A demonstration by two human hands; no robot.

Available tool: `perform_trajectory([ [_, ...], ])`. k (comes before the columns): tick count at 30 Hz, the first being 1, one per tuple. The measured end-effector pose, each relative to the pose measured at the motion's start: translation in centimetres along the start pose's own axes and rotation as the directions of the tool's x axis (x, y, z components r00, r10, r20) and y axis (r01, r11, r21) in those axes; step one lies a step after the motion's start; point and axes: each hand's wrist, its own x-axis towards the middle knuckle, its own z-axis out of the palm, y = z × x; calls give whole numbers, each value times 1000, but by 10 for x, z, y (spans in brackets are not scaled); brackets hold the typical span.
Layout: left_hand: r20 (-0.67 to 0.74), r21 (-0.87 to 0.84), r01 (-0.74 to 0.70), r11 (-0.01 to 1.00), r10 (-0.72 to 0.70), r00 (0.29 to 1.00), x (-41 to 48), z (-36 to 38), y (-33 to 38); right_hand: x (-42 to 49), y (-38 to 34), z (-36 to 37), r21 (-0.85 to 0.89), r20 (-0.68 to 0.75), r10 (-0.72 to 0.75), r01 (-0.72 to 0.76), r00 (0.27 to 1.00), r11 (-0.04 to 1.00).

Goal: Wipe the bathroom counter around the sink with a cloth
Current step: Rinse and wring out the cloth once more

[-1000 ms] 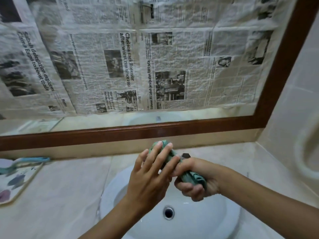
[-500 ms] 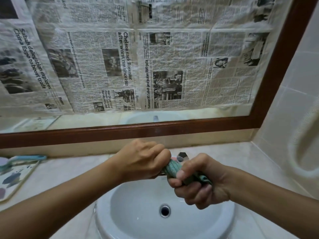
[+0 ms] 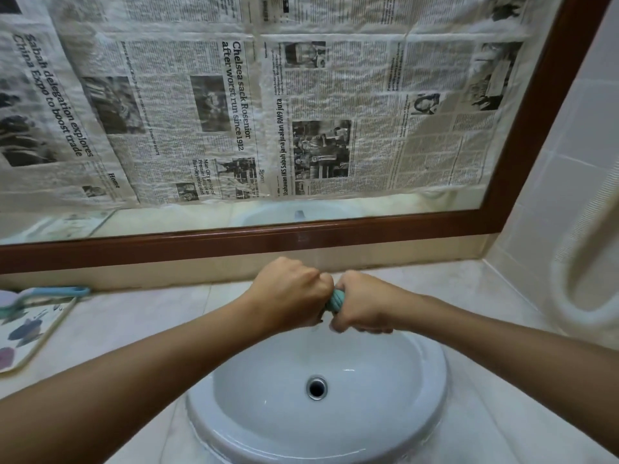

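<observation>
A twisted teal cloth point(image 3: 335, 301) is held above the back of the white oval sink point(image 3: 432, 393). My left hand point(image 3: 289, 293) grips its left end in a fist. My right hand point(image 3: 363, 304) grips its right end, knuckles up. Only a short twisted strip of cloth shows between the two fists; the rest is hidden inside them. The beige counter point(image 3: 134, 326) surrounds the sink. The tap is hidden behind my hands.
A mirror covered with newspaper point(image 3: 234, 112) in a brown wooden frame point(image 3: 167, 251) runs along the back. A tray with coloured blotches point(image 3: 30, 333) and a light blue handle point(image 3: 50, 293) lie at the left. A white curved fixture point(image 3: 576, 279) stands by the tiled right wall.
My left hand went from flat against the cloth to a fist around it. Both fists have closed together and turned knuckles up, twisting the cloth tighter over the sink.
</observation>
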Motion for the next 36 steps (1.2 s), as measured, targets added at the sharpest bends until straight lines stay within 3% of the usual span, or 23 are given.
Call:
perform_trajectory([
  [3, 151, -13, 96, 995, -93, 984, 12, 11, 10, 17, 8, 2, -211, -129, -75, 47, 989, 976],
  [7, 346, -261, 329, 908, -230, 910, 17, 41, 18, 27, 21, 13, -418, -191, -192, 97, 963, 903],
  [10, 470, -442, 475, 761, -254, 845, 12, 61, 25, 35, 31, 25, -585, -195, -279, 116, 940, 802],
  [12, 566, -521, 596, 611, -275, 777, 7, 71, 31, 43, 38, 34, -663, -175, -341, 145, 924, 734],
  [16, 685, -581, 725, 371, -259, 681, 2, 76, 36, 50, 43, 44, -745, -122, -407, 187, 905, 640],
  [18, 682, -575, 717, 395, -253, 686, 1, 75, 33, 51, 44, 44, -754, -111, -414, 195, 903, 628],
  [22, 582, -467, 545, 696, -222, 782, 4, 65, 24, 52, 44, 42, -700, -175, -386, 161, 906, 696],
  [25, 484, -327, 391, 860, -203, 851, 3, 57, 17, 49, 48, 44, -597, -242, -380, 172, 893, 784],
  [28, 436, -295, 330, 897, -181, 881, 0, 51, 9, 41, 46, 43, -469, -272, -364, 207, 891, 859],
  [30, 334, -272, 294, 916, -196, 922, -6, 47, 4, 35, 40, 39, -251, -261, -274, 209, 926, 945],
  [31, 208, -227, 269, 936, -223, 952, -11, 45, 3, 32, 37, 35, -26, -226, -189, 188, 956, 982],
  [32, 58, -179, 264, 948, -257, 965, -17, 44, 1, 28, 35, 30, 252, -140, -95, 128, 986, 959],
  [34, -286, -150, 223, 963, -258, 923, -26, 44, 2, 22, 35, 16, 668, 161, -18, -95, 987, 738],
  [36, -500, -144, 134, 980, -189, 845, -29, 47, 5, 19, 36, 7, 814, 446, -173, -318, 878, 486],
])
